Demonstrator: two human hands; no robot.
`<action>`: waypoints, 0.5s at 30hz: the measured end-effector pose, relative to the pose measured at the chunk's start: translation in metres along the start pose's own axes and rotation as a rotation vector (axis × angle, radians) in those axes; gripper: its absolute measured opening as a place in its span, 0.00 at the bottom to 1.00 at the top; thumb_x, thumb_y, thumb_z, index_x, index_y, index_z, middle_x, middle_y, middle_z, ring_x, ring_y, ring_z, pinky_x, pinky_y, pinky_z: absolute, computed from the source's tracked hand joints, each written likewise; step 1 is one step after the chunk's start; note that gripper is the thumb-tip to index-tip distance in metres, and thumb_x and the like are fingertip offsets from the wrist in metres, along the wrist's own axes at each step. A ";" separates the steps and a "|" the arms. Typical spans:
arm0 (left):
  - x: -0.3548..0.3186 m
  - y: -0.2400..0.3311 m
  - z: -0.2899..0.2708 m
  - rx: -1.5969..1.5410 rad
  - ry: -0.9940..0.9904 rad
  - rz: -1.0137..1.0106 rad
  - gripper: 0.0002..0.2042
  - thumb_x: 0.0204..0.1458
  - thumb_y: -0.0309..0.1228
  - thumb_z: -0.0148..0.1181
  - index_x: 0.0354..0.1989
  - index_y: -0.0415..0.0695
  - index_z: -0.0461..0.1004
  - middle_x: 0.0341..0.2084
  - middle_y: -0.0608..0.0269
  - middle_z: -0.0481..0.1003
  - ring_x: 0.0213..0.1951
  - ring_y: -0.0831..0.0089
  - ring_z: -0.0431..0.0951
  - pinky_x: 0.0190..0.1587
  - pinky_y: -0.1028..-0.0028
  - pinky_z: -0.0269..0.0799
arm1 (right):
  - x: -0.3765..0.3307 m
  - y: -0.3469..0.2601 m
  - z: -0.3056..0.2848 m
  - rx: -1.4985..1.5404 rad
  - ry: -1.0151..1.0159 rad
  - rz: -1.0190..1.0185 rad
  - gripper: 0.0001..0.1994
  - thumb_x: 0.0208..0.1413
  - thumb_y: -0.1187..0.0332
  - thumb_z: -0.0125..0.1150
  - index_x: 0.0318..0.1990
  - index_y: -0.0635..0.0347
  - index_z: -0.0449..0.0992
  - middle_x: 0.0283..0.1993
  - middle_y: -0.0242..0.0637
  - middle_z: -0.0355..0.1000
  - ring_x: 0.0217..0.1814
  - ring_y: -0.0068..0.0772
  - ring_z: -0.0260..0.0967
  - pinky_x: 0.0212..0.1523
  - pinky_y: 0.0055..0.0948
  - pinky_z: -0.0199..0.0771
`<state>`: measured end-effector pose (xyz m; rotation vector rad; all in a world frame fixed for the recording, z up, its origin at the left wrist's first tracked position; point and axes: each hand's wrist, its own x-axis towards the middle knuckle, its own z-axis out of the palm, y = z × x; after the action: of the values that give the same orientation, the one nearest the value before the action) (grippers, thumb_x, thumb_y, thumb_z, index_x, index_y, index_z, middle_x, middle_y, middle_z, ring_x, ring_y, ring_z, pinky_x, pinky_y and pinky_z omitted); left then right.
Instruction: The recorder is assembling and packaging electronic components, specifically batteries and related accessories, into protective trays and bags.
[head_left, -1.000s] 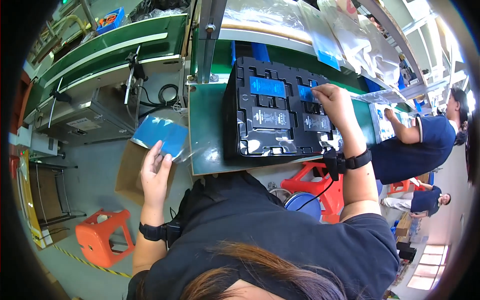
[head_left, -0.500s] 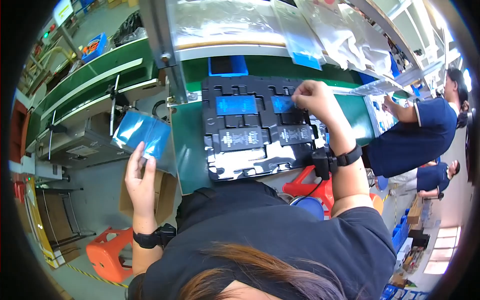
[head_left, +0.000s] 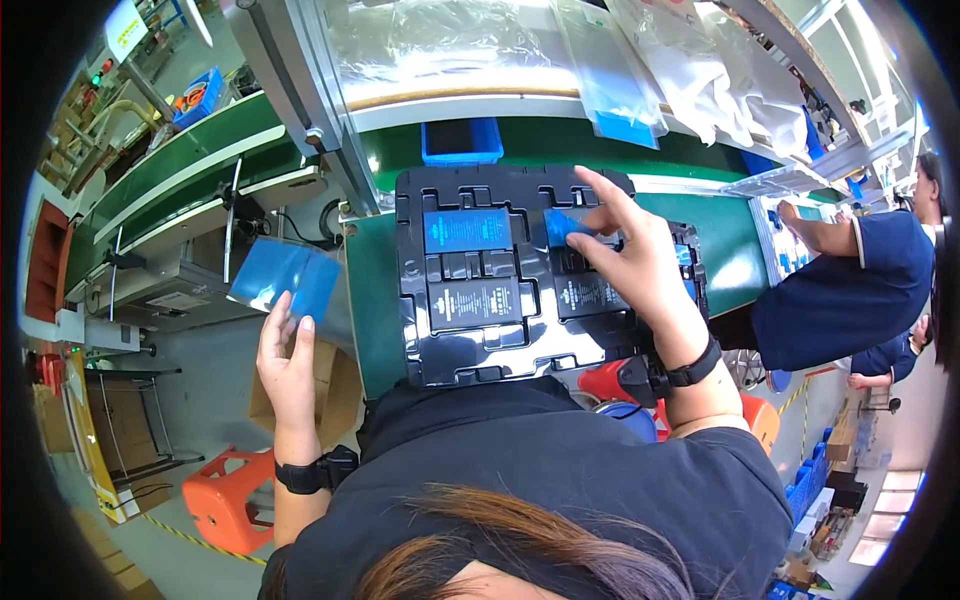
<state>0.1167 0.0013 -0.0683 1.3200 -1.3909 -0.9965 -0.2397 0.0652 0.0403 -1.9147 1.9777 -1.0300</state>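
My left hand (head_left: 288,365) pinches a stack of shiny translucent blue film sheets (head_left: 290,280) by its lower edge, left of the green bench. A black moulded plastic tray (head_left: 480,362) holds flat black rectangular packs with pale print. Blue film lies over the upper left pack (head_left: 467,231); the lower left pack (head_left: 473,304) and lower right pack (head_left: 592,296) show bare black faces. My right hand (head_left: 645,255) is over the tray's upper right pocket, thumb and forefinger spread apart. Beside its thumb, a piece of blue film (head_left: 562,228) is partly hidden by the fingers.
A blue bin (head_left: 461,142) stands behind the tray on the green bench (head_left: 378,300). Above is a shelf with clear plastic bags (head_left: 610,75). A metal post (head_left: 290,75) rises at back left. An orange stool (head_left: 228,503) is below left; a co-worker (head_left: 850,260) stands at right.
My right hand has lowered toward me, and its thumb and forefinger have parted from a closed pinch. The left hand still holds the film sheets, slightly lower in view.
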 end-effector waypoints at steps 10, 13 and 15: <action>0.003 0.002 0.013 -0.006 -0.028 -0.034 0.19 0.53 0.26 0.55 0.54 0.37 0.66 0.51 0.55 0.67 0.51 0.68 0.68 0.55 0.71 0.63 | -0.001 -0.004 -0.006 -0.186 -0.098 0.102 0.07 0.41 0.71 0.62 0.29 0.62 0.74 0.26 0.41 0.66 0.28 0.42 0.68 0.31 0.34 0.68; 0.004 0.002 0.016 -0.006 -0.039 -0.003 0.19 0.53 0.26 0.55 0.54 0.37 0.66 0.51 0.55 0.67 0.52 0.67 0.68 0.55 0.70 0.62 | 0.001 -0.012 -0.007 -0.295 -0.099 0.091 0.07 0.42 0.69 0.62 0.26 0.62 0.73 0.27 0.42 0.66 0.29 0.45 0.68 0.32 0.37 0.68; 0.007 0.005 0.017 0.006 -0.056 -0.021 0.19 0.53 0.26 0.55 0.54 0.37 0.66 0.51 0.54 0.67 0.52 0.66 0.68 0.55 0.70 0.62 | 0.004 -0.013 -0.008 -0.359 -0.064 0.099 0.07 0.43 0.68 0.61 0.26 0.62 0.73 0.26 0.43 0.66 0.30 0.45 0.68 0.33 0.38 0.68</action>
<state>0.0992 -0.0055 -0.0669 1.3221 -1.4257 -1.0512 -0.2350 0.0657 0.0549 -1.9602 2.3193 -0.6111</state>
